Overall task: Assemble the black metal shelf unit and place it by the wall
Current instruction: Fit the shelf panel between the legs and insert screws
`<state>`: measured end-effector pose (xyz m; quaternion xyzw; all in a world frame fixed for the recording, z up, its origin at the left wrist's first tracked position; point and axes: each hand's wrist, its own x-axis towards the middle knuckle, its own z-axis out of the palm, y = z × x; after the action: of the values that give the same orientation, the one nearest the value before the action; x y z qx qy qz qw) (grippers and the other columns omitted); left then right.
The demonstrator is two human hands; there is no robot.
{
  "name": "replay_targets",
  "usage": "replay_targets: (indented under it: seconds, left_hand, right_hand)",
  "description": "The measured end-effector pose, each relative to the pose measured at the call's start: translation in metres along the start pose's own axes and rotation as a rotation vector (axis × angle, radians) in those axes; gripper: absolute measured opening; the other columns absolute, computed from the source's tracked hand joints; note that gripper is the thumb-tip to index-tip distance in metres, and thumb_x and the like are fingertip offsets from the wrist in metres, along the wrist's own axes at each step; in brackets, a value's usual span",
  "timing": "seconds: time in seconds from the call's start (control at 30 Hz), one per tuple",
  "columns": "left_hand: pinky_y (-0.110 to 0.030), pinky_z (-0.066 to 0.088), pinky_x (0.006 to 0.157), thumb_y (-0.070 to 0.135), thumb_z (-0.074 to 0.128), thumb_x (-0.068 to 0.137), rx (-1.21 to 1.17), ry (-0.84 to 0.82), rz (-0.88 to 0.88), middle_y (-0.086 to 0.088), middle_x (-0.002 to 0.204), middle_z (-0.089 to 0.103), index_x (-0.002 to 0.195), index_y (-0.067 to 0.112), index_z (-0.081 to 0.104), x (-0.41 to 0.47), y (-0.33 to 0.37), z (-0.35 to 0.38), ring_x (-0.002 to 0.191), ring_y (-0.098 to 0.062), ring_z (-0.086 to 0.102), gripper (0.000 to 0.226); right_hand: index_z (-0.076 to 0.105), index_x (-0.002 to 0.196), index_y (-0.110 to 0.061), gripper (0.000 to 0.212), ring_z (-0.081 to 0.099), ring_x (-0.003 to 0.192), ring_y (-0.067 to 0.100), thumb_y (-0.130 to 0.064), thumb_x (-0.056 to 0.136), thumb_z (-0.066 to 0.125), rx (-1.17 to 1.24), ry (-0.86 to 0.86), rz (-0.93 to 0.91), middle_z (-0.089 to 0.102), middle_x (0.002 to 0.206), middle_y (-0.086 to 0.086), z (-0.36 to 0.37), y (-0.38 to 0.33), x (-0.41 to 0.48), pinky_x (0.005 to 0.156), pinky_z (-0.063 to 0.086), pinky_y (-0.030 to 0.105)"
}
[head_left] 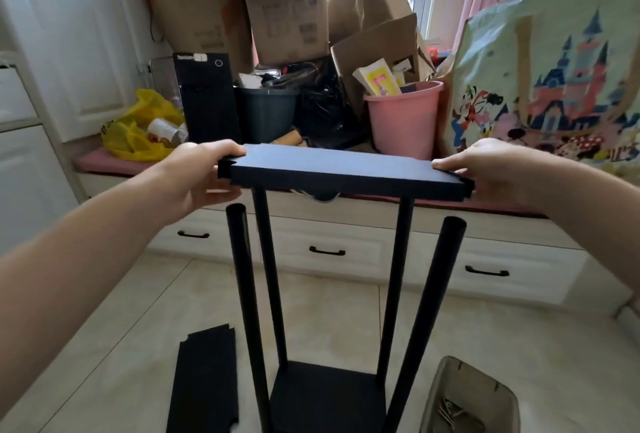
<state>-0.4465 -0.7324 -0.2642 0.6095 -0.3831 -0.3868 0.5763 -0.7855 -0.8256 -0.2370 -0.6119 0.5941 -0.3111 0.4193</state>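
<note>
A black metal shelf panel (343, 169) is held level above four upright black poles. My left hand (197, 176) grips its left end, thumb on top. My right hand (491, 169) grips its right end the same way. The two far poles (268, 259) reach up under the panel. The near left pole (242, 276) and near right pole (433, 294) end below it with their tops free. All poles stand in a black bottom shelf (325, 394) on the tiled floor. Another black panel (204, 380) lies flat on the floor at the left.
A beige bin (498, 394) with small metal parts sits on the floor at lower right. Behind the poles runs a white drawer bench (346, 235) piled with cardboard boxes (287, 9), a pink bucket (405, 120), a black computer tower (207, 100) and a yellow bag (138, 127).
</note>
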Motion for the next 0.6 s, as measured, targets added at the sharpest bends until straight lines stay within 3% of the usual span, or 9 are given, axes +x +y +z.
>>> replay_targets:
  seconds: [0.07,0.2,0.3,0.4,0.53,0.6]
  left_hand:
    - [-0.036,0.058,0.074,0.024,0.067,0.093,0.051,0.009,-0.029,-0.005,0.091,0.063,0.114,0.009,0.063,0.067,-0.002,0.01,0.079,-0.017,0.063,0.026]
    - [-0.034,0.056,0.071,0.025,0.067,0.094,0.08,0.017,-0.014,-0.005,0.093,0.065,0.115,0.01,0.064,0.07,-0.001,0.004,0.079,-0.017,0.064,0.026]
    - [-0.032,0.055,0.067,0.025,0.066,0.094,0.081,0.006,-0.033,-0.004,0.089,0.066,0.116,0.01,0.063,0.07,-0.007,0.007,0.077,-0.016,0.066,0.026]
    - [-0.029,0.058,0.058,0.023,0.065,0.095,0.054,-0.004,-0.048,-0.003,0.08,0.067,0.107,0.011,0.065,0.071,-0.01,0.012,0.065,-0.013,0.068,0.017]
    - [-0.033,0.056,0.07,0.023,0.065,0.096,0.027,-0.004,-0.043,-0.006,0.084,0.065,0.106,0.01,0.065,0.072,-0.016,0.017,0.076,-0.017,0.064,0.017]
    - [-0.033,0.055,0.069,0.024,0.066,0.096,0.032,-0.001,-0.028,-0.005,0.083,0.065,0.109,0.009,0.065,0.073,-0.018,0.02,0.075,-0.017,0.063,0.02]
  right_hand:
    - [0.058,0.078,-0.003,0.022,0.056,0.057,0.015,-0.017,0.094,0.066,-0.025,0.001,0.028,0.058,0.081,0.005,0.009,-0.002,0.068,0.031,0.036,0.011]
    - [0.068,0.098,0.0,0.015,0.064,0.077,0.017,-0.014,0.093,0.066,0.134,-0.077,0.088,0.066,0.1,0.012,0.015,0.004,0.071,0.051,0.055,0.021]
    - [0.065,0.109,0.007,0.025,0.065,0.061,0.013,-0.013,0.094,0.065,0.153,-0.079,0.056,0.066,0.091,0.012,0.019,0.011,0.072,0.044,0.05,0.018]
    - [0.066,0.107,0.007,0.025,0.058,0.04,0.01,-0.015,0.095,0.064,0.087,-0.069,0.03,0.064,0.071,0.008,0.02,0.012,0.07,0.036,0.043,0.018]
    - [0.066,0.107,0.004,0.025,0.056,0.038,0.009,-0.018,0.096,0.064,0.078,-0.071,0.051,0.062,0.054,0.002,0.017,0.015,0.068,0.036,0.046,0.02]
    - [0.065,0.109,0.005,0.026,0.057,0.041,0.011,-0.018,0.096,0.063,0.09,-0.072,0.048,0.062,0.061,0.005,0.015,0.016,0.067,0.036,0.047,0.021]
